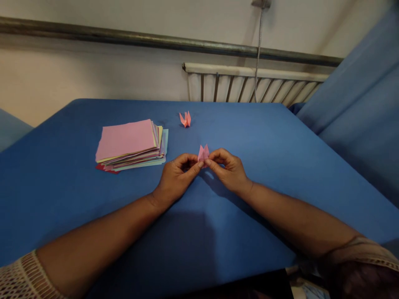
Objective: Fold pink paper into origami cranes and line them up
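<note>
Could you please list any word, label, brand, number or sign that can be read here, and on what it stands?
There is no readable text.
None shows on the pink folded paper between the hands, the coral folded paper, the paper stack or the blue tabletop.
The wall fixture is too blurred to rule out small markings.

Table (299,162) lies open at right, paper stack (127,140) blocking left.
</note>
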Action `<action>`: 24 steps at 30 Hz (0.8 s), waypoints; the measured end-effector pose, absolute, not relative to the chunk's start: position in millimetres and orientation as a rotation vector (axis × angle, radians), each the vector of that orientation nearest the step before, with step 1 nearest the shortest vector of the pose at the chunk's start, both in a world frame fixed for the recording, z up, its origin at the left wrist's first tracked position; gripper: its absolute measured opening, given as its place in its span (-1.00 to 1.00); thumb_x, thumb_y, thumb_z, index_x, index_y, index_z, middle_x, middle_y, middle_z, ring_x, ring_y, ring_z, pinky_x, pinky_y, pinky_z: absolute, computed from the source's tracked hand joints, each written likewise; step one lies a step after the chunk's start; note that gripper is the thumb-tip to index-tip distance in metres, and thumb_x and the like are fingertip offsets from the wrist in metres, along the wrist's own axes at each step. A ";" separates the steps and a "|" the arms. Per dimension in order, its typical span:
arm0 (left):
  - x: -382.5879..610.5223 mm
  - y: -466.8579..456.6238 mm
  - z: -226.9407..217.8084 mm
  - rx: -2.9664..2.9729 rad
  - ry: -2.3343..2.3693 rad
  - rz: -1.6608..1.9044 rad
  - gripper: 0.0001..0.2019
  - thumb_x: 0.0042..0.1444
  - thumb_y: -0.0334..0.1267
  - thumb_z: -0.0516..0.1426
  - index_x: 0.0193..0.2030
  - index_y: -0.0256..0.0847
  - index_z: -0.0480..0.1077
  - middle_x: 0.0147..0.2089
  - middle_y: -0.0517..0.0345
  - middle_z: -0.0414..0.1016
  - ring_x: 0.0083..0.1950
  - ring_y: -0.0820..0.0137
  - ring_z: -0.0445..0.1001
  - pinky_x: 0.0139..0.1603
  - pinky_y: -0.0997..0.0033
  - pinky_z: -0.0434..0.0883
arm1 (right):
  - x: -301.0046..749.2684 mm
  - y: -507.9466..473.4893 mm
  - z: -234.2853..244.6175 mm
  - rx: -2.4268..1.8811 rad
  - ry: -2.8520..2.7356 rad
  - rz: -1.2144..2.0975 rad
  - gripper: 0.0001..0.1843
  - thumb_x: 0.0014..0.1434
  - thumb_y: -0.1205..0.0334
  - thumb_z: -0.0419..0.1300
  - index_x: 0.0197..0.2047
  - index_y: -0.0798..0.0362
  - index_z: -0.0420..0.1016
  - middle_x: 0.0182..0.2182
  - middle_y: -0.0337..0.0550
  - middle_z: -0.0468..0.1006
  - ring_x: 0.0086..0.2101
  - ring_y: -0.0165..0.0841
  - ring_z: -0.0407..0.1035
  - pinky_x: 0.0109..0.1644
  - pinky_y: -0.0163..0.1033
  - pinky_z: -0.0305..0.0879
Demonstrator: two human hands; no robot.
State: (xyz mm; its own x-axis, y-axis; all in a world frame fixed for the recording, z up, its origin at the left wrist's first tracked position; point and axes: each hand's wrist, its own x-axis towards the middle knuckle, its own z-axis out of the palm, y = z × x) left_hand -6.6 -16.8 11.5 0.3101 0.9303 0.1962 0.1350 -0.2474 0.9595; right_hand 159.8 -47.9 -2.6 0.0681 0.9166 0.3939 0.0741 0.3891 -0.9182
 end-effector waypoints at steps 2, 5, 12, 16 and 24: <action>-6.9 -16.1 10.5 1.630 0.982 1.046 -0.74 0.03 -0.05 0.33 -0.29 -0.20 0.51 -0.34 0.19 0.54 -0.31 0.41 0.48 -0.21 0.40 0.43 | 159.4 -47.6 -2.0 -0.988 -1.342 0.810 -0.85 0.19 0.16 0.28 -0.37 -0.02 0.42 -0.43 -0.30 0.53 -0.37 -0.42 0.47 -0.17 -0.24 0.42; -6.6 -16.2 11.4 1.636 0.958 1.026 -0.75 0.04 -0.07 0.31 -0.29 -0.21 0.50 -0.35 0.20 0.52 -0.31 0.42 0.47 -0.23 0.40 0.42 | 158.7 -47.6 -1.8 -1.005 -1.319 0.847 -0.80 0.17 0.10 0.28 -0.39 -0.02 0.39 -0.48 -0.31 0.50 -0.43 -0.43 0.42 -0.27 -0.26 0.38; -3.7 -20.6 15.8 1.567 0.889 1.036 -0.73 0.03 -0.14 0.33 -0.20 -0.20 0.45 -0.29 0.18 0.54 -0.28 0.43 0.51 -0.17 0.40 0.47 | 157.3 -49.9 -3.8 -0.999 -1.366 0.756 -0.82 0.18 0.14 0.25 -0.39 -0.03 0.36 -0.50 -0.30 0.48 -0.47 -0.43 0.40 -0.32 -0.25 0.36; -4.1 -24.2 17.0 1.550 0.826 1.163 -0.64 0.00 -0.20 0.36 -0.10 -0.15 0.38 -0.15 0.16 0.52 -0.22 0.43 0.54 -0.10 0.37 0.50 | 157.4 -51.7 -3.4 -1.014 -1.403 0.706 -0.85 0.20 0.16 0.23 -0.37 -0.03 0.37 -0.48 -0.28 0.49 -0.44 -0.41 0.41 -0.29 -0.24 0.38; -6.5 -23.5 25.3 1.561 0.946 1.114 -0.77 0.11 -0.08 0.28 -0.22 -0.19 0.51 -0.25 0.16 0.57 -0.24 0.41 0.52 -0.15 0.42 0.48 | 161.5 -55.7 0.8 -0.992 -1.507 0.614 -0.88 0.23 0.19 0.21 -0.36 -0.04 0.41 -0.46 -0.29 0.51 -0.44 -0.42 0.40 -0.29 -0.25 0.38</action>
